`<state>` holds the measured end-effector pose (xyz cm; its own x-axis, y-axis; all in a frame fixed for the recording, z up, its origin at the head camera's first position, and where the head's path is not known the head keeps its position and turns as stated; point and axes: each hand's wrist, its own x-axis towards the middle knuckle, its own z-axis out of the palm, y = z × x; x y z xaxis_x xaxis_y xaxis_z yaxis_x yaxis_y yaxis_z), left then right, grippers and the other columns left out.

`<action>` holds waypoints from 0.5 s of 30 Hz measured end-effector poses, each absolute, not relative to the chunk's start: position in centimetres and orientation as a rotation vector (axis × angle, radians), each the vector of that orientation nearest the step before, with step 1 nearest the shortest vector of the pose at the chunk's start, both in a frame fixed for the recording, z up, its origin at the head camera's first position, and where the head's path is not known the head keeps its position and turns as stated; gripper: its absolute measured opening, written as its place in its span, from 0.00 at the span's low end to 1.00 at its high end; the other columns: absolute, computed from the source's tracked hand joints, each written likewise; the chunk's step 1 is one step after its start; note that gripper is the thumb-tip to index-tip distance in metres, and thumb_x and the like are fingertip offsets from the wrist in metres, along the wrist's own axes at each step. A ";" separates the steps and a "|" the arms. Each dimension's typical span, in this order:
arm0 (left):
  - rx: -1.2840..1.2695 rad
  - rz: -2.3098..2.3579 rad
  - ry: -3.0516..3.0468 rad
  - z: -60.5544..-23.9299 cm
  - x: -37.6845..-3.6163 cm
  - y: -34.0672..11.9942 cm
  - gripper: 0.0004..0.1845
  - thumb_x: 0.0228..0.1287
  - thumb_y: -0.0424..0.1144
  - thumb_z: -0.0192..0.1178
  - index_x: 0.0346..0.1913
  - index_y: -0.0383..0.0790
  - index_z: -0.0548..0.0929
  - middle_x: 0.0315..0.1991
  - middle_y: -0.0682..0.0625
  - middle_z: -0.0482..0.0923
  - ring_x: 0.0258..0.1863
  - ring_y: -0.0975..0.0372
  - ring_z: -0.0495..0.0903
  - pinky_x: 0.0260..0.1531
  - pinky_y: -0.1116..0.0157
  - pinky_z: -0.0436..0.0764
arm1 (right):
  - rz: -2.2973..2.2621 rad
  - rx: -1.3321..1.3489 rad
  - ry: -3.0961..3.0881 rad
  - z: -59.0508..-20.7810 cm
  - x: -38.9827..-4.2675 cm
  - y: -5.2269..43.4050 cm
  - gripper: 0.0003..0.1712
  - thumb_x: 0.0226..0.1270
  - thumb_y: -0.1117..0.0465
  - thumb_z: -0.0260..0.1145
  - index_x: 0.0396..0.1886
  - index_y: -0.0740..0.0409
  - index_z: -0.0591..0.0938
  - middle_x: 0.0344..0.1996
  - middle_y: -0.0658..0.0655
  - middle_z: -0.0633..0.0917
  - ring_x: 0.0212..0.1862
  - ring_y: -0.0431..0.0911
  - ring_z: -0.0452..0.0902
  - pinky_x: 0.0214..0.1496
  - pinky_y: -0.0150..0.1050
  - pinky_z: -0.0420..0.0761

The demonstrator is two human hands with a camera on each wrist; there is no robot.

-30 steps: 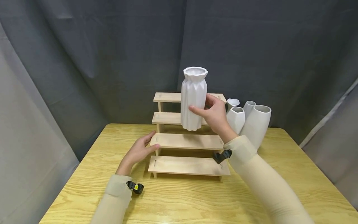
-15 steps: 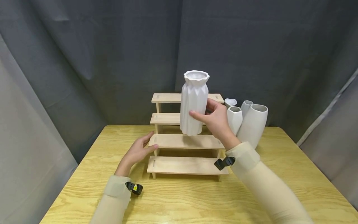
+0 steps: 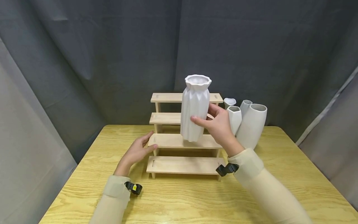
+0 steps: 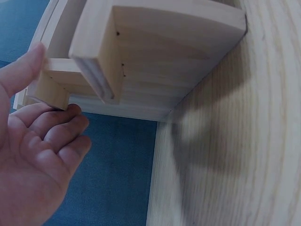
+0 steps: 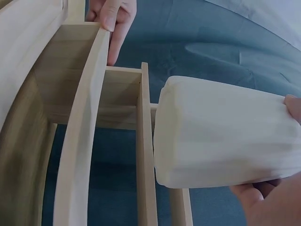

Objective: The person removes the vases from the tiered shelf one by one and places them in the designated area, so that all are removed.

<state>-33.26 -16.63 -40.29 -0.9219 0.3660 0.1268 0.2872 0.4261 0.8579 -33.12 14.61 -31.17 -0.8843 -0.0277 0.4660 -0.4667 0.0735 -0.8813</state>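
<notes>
A tall white pleated vase (image 3: 195,107) with a ruffled rim is held upright by my right hand (image 3: 221,127), thumb on the near side and fingers round the back. Its base overlaps the third step down of a light wooden tiered stand (image 3: 179,165). In the right wrist view the vase's flat base (image 5: 167,136) shows beside the steps' edges. My left hand (image 3: 137,151) grips the left end of that same third step. From the left wrist view, its thumb (image 4: 28,68) lies on the step's end and its fingers curl underneath.
Several other white vases stand close together right of the stand, including a large rounded one (image 3: 253,126) and a faceted one (image 3: 235,119). The yellow wood-grain table (image 3: 173,202) carries everything. Dark grey curtains (image 3: 126,56) hang behind, with lighter cloth at both sides.
My right hand has lowered the vase and brought it nearer, from the upper steps toward the third one. The left hand keeps its grip on the stand; the head view has shifted slightly.
</notes>
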 end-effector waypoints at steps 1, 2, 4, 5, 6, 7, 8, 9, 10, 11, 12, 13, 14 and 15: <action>0.592 1.530 2.586 -40.2 -33.2 -16.6 0.37 0.73 0.42 0.59 0.77 0.34 0.55 0.76 0.39 0.50 0.73 0.43 0.53 0.71 0.49 0.58 | 1.874 0.485 -2.035 -31.2 -33.0 14.6 0.36 0.46 0.61 0.84 0.58 0.61 0.81 0.52 0.59 0.84 0.54 0.50 0.80 0.54 0.44 0.82; 0.592 1.524 2.589 -40.2 -33.2 -16.6 0.37 0.73 0.41 0.59 0.77 0.33 0.55 0.76 0.39 0.50 0.73 0.43 0.53 0.70 0.49 0.58 | 1.872 0.475 -2.039 -31.3 -32.9 14.7 0.36 0.46 0.61 0.84 0.57 0.62 0.81 0.51 0.59 0.84 0.54 0.50 0.80 0.54 0.44 0.82; 0.593 1.517 2.590 -40.1 -33.1 -16.6 0.37 0.73 0.41 0.59 0.77 0.33 0.54 0.76 0.38 0.50 0.73 0.42 0.53 0.70 0.48 0.58 | 1.865 0.460 -2.047 -31.5 -32.8 14.8 0.35 0.46 0.61 0.84 0.56 0.63 0.81 0.51 0.59 0.85 0.53 0.50 0.81 0.53 0.43 0.82; 0.593 1.512 2.591 -40.1 -33.1 -16.6 0.37 0.73 0.41 0.59 0.77 0.32 0.54 0.76 0.38 0.50 0.73 0.42 0.53 0.70 0.48 0.58 | 1.861 0.456 -2.050 -31.6 -32.7 14.9 0.35 0.46 0.61 0.84 0.56 0.63 0.81 0.51 0.60 0.85 0.53 0.50 0.81 0.53 0.43 0.82; 0.592 1.506 2.594 -40.1 -33.1 -16.6 0.37 0.73 0.41 0.59 0.77 0.32 0.54 0.76 0.38 0.50 0.73 0.42 0.53 0.70 0.48 0.58 | 1.861 0.453 -2.052 -31.7 -32.6 14.9 0.35 0.46 0.61 0.84 0.56 0.63 0.81 0.51 0.60 0.85 0.53 0.50 0.81 0.53 0.43 0.83; 0.590 1.502 2.594 -40.1 -33.2 -16.6 0.37 0.73 0.41 0.59 0.77 0.32 0.54 0.76 0.38 0.50 0.73 0.42 0.53 0.70 0.48 0.58 | 1.862 0.451 -2.053 -31.7 -32.4 15.0 0.35 0.46 0.61 0.84 0.56 0.63 0.81 0.51 0.60 0.85 0.52 0.50 0.81 0.53 0.43 0.83; 0.586 1.499 2.593 -40.2 -33.3 -16.6 0.37 0.73 0.41 0.59 0.77 0.33 0.54 0.76 0.38 0.50 0.73 0.42 0.53 0.70 0.48 0.58 | 1.861 0.449 -2.056 -31.8 -32.3 15.1 0.35 0.46 0.61 0.84 0.57 0.62 0.81 0.51 0.60 0.85 0.52 0.50 0.82 0.52 0.43 0.83; 0.587 1.495 2.595 -40.3 -33.3 -16.7 0.37 0.73 0.41 0.59 0.77 0.33 0.54 0.77 0.38 0.50 0.73 0.42 0.53 0.70 0.47 0.59 | 1.861 0.449 -2.057 -31.9 -32.2 15.2 0.36 0.46 0.61 0.84 0.57 0.62 0.81 0.51 0.60 0.85 0.52 0.51 0.82 0.52 0.43 0.83; 0.584 1.495 2.596 -40.6 -33.5 -16.7 0.37 0.73 0.41 0.59 0.77 0.34 0.54 0.77 0.39 0.49 0.73 0.42 0.53 0.70 0.47 0.59 | 1.855 0.448 -2.062 -31.9 -32.1 15.3 0.36 0.46 0.61 0.84 0.57 0.62 0.81 0.51 0.60 0.84 0.52 0.51 0.82 0.52 0.43 0.83; 0.582 1.496 2.595 -40.9 -33.8 -16.8 0.38 0.73 0.42 0.59 0.77 0.34 0.54 0.77 0.39 0.49 0.73 0.43 0.53 0.70 0.47 0.58 | 1.852 0.448 -2.063 -31.9 -32.0 15.4 0.36 0.46 0.61 0.84 0.57 0.62 0.81 0.51 0.60 0.84 0.52 0.50 0.82 0.51 0.43 0.83; 0.582 1.501 2.597 -41.3 -34.1 -16.9 0.38 0.73 0.42 0.59 0.77 0.35 0.54 0.77 0.40 0.49 0.73 0.43 0.53 0.70 0.47 0.58 | 1.851 0.448 -2.063 -32.0 -31.8 15.5 0.36 0.46 0.61 0.84 0.58 0.62 0.81 0.51 0.60 0.84 0.52 0.50 0.82 0.51 0.43 0.83; 0.585 1.506 2.598 -41.7 -34.5 -17.0 0.38 0.73 0.43 0.59 0.77 0.36 0.54 0.77 0.41 0.49 0.74 0.43 0.53 0.70 0.48 0.58 | 1.849 0.446 -2.062 -32.0 -31.7 15.6 0.36 0.46 0.61 0.84 0.58 0.62 0.81 0.51 0.59 0.84 0.52 0.50 0.82 0.51 0.43 0.83; 0.587 1.509 2.602 -42.1 -34.8 -17.1 0.38 0.73 0.44 0.59 0.78 0.38 0.54 0.77 0.42 0.49 0.74 0.44 0.53 0.70 0.48 0.58 | 1.848 0.446 -2.059 -32.1 -31.7 15.7 0.37 0.46 0.61 0.84 0.58 0.62 0.81 0.51 0.59 0.84 0.52 0.50 0.81 0.52 0.43 0.83; 0.594 1.513 2.607 -42.5 -35.1 -17.3 0.39 0.72 0.45 0.59 0.78 0.38 0.54 0.77 0.42 0.49 0.74 0.44 0.53 0.70 0.48 0.57 | 1.846 0.448 -2.057 -32.2 -31.6 15.8 0.37 0.46 0.61 0.84 0.58 0.62 0.81 0.51 0.59 0.84 0.52 0.50 0.81 0.52 0.42 0.83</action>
